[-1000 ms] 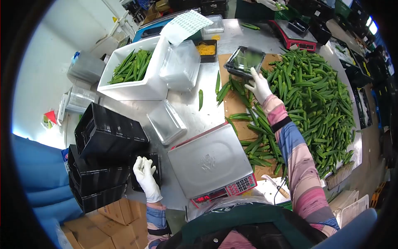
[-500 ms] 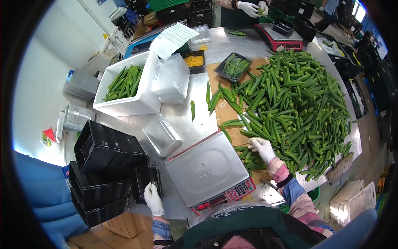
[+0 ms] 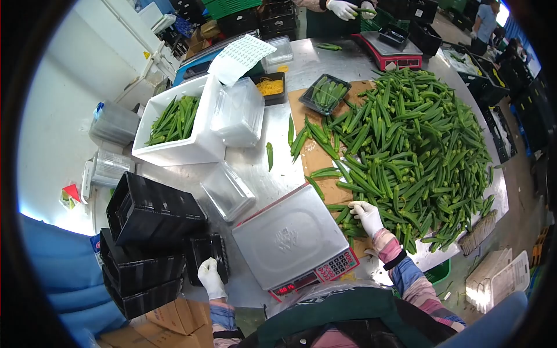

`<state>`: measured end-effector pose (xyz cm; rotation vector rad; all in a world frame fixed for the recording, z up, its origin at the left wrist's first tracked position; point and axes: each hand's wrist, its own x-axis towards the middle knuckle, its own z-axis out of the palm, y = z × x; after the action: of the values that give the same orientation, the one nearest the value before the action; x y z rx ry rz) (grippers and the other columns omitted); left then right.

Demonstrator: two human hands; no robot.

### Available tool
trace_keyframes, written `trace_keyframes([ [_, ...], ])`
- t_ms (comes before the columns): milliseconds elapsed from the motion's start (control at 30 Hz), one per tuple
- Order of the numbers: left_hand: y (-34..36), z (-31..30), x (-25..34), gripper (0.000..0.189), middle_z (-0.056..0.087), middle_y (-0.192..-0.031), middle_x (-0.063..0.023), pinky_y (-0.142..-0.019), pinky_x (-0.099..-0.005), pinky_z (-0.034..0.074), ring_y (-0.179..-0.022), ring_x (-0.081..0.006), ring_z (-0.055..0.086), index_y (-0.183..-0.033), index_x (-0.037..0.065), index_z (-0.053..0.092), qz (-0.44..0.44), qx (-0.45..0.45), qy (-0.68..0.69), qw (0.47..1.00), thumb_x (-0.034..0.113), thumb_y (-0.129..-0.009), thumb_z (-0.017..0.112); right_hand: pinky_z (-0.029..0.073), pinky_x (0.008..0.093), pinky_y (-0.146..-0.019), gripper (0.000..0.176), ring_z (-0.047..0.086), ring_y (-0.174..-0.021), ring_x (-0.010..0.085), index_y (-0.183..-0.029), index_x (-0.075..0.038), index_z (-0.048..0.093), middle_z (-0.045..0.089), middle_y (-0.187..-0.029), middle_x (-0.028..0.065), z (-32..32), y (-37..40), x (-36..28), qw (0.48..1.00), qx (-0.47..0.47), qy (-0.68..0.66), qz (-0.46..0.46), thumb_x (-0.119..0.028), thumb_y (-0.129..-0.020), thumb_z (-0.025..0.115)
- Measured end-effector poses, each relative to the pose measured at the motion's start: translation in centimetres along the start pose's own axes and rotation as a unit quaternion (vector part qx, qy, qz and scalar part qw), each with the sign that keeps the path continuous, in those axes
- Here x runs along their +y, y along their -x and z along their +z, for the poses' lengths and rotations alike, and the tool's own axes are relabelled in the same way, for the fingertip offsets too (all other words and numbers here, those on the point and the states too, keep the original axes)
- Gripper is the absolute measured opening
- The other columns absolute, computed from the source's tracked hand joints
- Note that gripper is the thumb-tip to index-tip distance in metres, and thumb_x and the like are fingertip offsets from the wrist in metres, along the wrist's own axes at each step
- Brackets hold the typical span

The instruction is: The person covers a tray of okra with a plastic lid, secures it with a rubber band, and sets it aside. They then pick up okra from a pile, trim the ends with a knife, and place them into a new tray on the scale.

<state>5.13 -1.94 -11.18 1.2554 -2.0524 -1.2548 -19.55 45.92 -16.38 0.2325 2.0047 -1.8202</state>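
Gathering step, it seems: right of the scale (image 3: 290, 235), the right hand (image 3: 365, 216) curls over pods at the okra heap's (image 3: 406, 133) edge. Left of the scale, the left hand (image 3: 210, 278) touches a black tray (image 3: 204, 250). Neither grip can be told; lifting would call for firm holds.

On the desk (image 3: 249, 156) the scale (image 3: 290, 235) stands in the front middle. The okra pile (image 3: 406, 139) lies right of it, the stacked trays (image 3: 154, 211) left, and the box (image 3: 191, 148) behind these trays.
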Motion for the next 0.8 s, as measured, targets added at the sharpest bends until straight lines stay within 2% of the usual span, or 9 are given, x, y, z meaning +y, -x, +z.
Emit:
trace_keyframes([
  [167,-0.7,-0.1,-0.5,0.007,0.066,-0.086,-0.0012,-0.073,-0.0267,0.049,-0.076,-0.0095,0.058,-0.094,-0.001,0.068,-0.033,0.008,0.041,0.999,0.004,-0.092,0.063,0.049,0.0233,-0.073,0.024,0.062,-0.084,0.0085,-0.115,-0.001,0.069,0.071,-0.097,0.0034,0.4,1.6,-0.9,0.999,0.032,-0.013,-0.02,-0.015,-0.101,0.056],
  [367,0.8,1.0,-0.8,0.013,0.063,-0.081,-0.0057,-0.076,-0.0315,0.048,-0.076,-0.0161,0.056,-0.091,-0.001,0.064,0.149,0.142,-0.117,0.971,0.01,-0.096,0.06,0.049,0.0228,-0.074,0.023,0.063,-0.086,0.0083,-0.114,0.0,0.07,0.071,-0.099,0.0031,-1.3,5.2,-2.5,0.997,0.064,-0.01,-0.041,-0.015,-0.101,0.057],
  [400,1.7,1.1,1.2,0.014,0.066,-0.086,-0.0117,-0.08,-0.0364,0.049,-0.081,-0.0245,0.06,-0.094,-0.004,0.066,0.134,0.145,-0.116,0.973,0.009,-0.095,0.062,0.049,0.0235,-0.075,0.024,0.064,-0.088,0.009,-0.113,0.0,0.07,0.072,-0.101,0.0032,-1.7,5.8,-2.4,0.996,0.072,-0.017,-0.049,-0.015,-0.101,0.056],
  [467,1.7,0.7,0.8,0.014,0.067,-0.09,-0.0125,-0.08,-0.0369,0.049,-0.083,-0.0254,0.061,-0.096,-0.004,0.066,0.188,0.168,-0.117,0.961,0.01,-0.095,0.063,0.049,0.0243,-0.077,0.025,0.065,-0.09,0.0099,-0.114,0.0,0.07,0.072,-0.103,0.003,-2.5,7.0,-2.3,0.995,0.077,-0.026,-0.065,-0.016,-0.101,0.055],
  [533,4.0,0.7,5.9,0.013,0.065,-0.092,-0.0127,-0.081,-0.0378,0.049,-0.086,-0.0265,0.061,-0.098,-0.003,0.068,0.267,0.2,-0.144,0.932,0.01,-0.094,0.066,0.05,0.026,-0.08,0.026,0.065,-0.09,0.0106,-0.115,0.0,0.069,0.072,-0.106,0.003,-2.8,8.2,-2.2,0.993,0.096,-0.037,-0.062,-0.017,-0.101,0.055],
  [600,7.0,1.4,11.2,0.016,0.065,-0.093,-0.0121,-0.079,-0.0372,0.05,-0.086,-0.0264,0.062,-0.105,0.0,0.07,0.357,0.151,-0.122,0.914,0.003,-0.09,0.069,0.053,0.0294,-0.083,0.031,0.068,-0.096,0.016,-0.12,0.001,0.067,0.072,-0.112,0.0088,-3.2,9.7,-2.4,0.994,0.097,0.017,-0.053,-0.021,-0.103,0.053],
  [667,9.6,3.1,14.3,0.018,0.066,-0.093,-0.011,-0.078,-0.037,0.051,-0.086,-0.0253,0.063,-0.104,0.001,0.071,0.416,0.057,-0.087,0.903,0.001,-0.086,0.072,0.053,0.0293,-0.083,0.031,0.067,-0.096,0.0152,-0.119,0.0,0.068,0.072,-0.112,0.0085,-2.9,10.9,-1.9,0.994,0.087,0.0,-0.063,-0.023,-0.103,0.054],
  [733,11.5,5.2,15.7,0.021,0.068,-0.092,-0.0089,-0.079,-0.037,0.051,-0.086,-0.0256,0.063,-0.104,0.004,0.073,0.473,-0.09,-0.121,0.868,0.005,-0.083,0.075,0.053,0.0292,-0.081,0.029,0.065,-0.094,0.0125,-0.119,-0.002,0.068,0.071,-0.11,0.006,-2.2,12.2,-1.6,0.997,0.068,-0.018,-0.009,-0.022,-0.102,0.055],
  [800,12.9,7.5,14.4,0.022,0.068,-0.089,-0.0052,-0.079,-0.038,0.051,-0.087,-0.0265,0.064,-0.099,0.013,0.074,0.503,-0.224,-0.196,0.811,0.014,-0.078,0.08,0.053,0.0284,-0.081,0.029,0.064,-0.092,0.0111,-0.117,-0.001,0.069,0.071,-0.106,0.0054,-1.6,13.2,0.4,0.997,0.047,0.019,-0.062,-0.022,-0.103,0.055],
])
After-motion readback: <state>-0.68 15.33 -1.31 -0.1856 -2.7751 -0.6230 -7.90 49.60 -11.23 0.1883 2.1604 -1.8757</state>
